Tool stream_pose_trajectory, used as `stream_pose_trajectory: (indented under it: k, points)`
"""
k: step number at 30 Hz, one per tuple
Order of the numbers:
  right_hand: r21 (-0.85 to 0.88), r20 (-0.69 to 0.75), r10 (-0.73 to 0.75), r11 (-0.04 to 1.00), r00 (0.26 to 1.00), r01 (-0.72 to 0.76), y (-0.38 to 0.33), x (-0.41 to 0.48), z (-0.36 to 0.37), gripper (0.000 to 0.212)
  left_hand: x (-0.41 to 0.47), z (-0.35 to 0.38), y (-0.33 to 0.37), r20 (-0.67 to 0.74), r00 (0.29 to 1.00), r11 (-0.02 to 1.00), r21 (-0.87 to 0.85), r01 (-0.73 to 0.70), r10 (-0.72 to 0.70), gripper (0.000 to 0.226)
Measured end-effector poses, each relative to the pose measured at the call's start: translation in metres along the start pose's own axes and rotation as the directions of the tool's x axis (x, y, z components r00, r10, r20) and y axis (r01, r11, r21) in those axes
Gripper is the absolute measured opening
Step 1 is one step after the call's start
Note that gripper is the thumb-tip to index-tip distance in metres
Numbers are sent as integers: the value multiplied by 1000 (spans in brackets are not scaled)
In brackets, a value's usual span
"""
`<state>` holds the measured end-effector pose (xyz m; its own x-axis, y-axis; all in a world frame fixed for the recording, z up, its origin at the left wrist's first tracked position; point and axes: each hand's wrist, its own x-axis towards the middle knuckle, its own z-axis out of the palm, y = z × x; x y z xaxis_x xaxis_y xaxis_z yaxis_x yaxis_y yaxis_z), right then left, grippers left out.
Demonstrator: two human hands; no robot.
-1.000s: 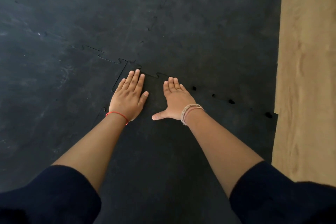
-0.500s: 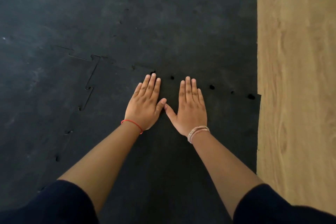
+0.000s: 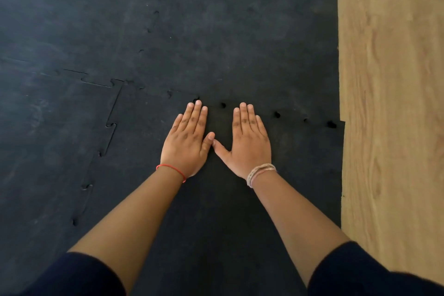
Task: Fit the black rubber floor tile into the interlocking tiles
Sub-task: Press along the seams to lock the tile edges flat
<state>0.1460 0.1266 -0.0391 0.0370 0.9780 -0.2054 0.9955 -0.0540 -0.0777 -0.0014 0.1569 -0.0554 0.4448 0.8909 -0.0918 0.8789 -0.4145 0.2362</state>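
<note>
Both hands lie flat with fingers spread on the black tile (image 3: 216, 211), gripping nothing. The left hand (image 3: 187, 142) and right hand (image 3: 249, 144) sit much as half a second ago, thumbs now touching, fingertips at its far seam against the laid tiles (image 3: 216, 43), where small gaps remain.

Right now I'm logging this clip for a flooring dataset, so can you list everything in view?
black rubber floor tile: one, black, under both hands, its far edge meeting the laid tiles
interlocking tiles: several, exact count unclear, black, scuffed, covering the floor ahead and to the left
seam gaps: about five small dark holes, along the far seam, right of the hands
wooden floor: one strip, light brown, along the right edge
red string bracelet: one, left wrist
beige bracelets: a few strands, right wrist
sleeves: two, dark navy, bottom corners
left hand: flat on the tile
right hand: flat on the tile
</note>
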Motion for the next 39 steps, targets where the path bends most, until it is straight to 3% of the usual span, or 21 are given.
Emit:
stream_pose_trajectory:
  k: [4, 7, 9, 12, 14, 18, 24, 29, 31, 33, 35, 37, 39]
  points:
    - [-143, 166, -50, 987, 985, 75, -1, 14, -29, 88, 5, -13, 1, 77, 997, 999, -39, 26, -23, 54]
    - [1, 300, -53, 998, 952, 55, 17, 20, -51, 87, 14, -30, -6, 227, 974, 993, -111, 49, -23, 52]
    - [48, 284, -4, 999, 959, -10, 42, 3, -45, 90, 16, -34, -23, 234, 968, 993, -56, 105, -90, 58]
    - [-54, 174, 47, 998, 984, -39, 67, -37, -19, 93, 7, -29, -39, 132, 974, 983, 42, 180, -184, 67]
    - [-46, 139, 100, 994, 985, -95, 69, -49, -11, 96, 2, -19, -23, 50, 994, 995, -3, 101, -101, 67]
    - [-46, 161, 130, 991, 978, -124, 68, -41, -13, 105, -2, 3, 33, 38, 994, 994, -38, -98, 100, 76]
    - [-83, 215, 129, 990, 968, -113, 69, -36, -16, 109, 3, 13, 36, 11, 994, 994, 25, -105, 104, 67]
    - [-160, 416, 165, 981, 894, -107, 62, -10, -37, 116, 8, 7, 38, 93, 992, 996, 19, -82, 80, 63]
    - [-184, 389, 195, 974, 900, -131, 54, -14, -44, 112, 8, -2, 40, 109, 990, 996, -1, -91, 91, 60]
    - [-26, 331, 180, 983, 926, -182, 57, -20, -32, 104, 15, -7, 41, 164, 983, 996, -45, -77, 83, 59]
    - [131, 131, 261, 952, 956, -278, 69, -47, -10, 97, 12, -7, 33, 95, 995, 997, -80, 3, 4, 60]
    - [119, -31, 372, 923, 928, -366, 87, -70, 7, 98, 9, -4, 22, 2, 999, 997, -66, 47, -47, 65]
    - [36, -59, 387, 922, 920, -386, 101, -81, 11, 99, 7, 2, 29, -32, 998, 998, -35, -56, 54, 71]
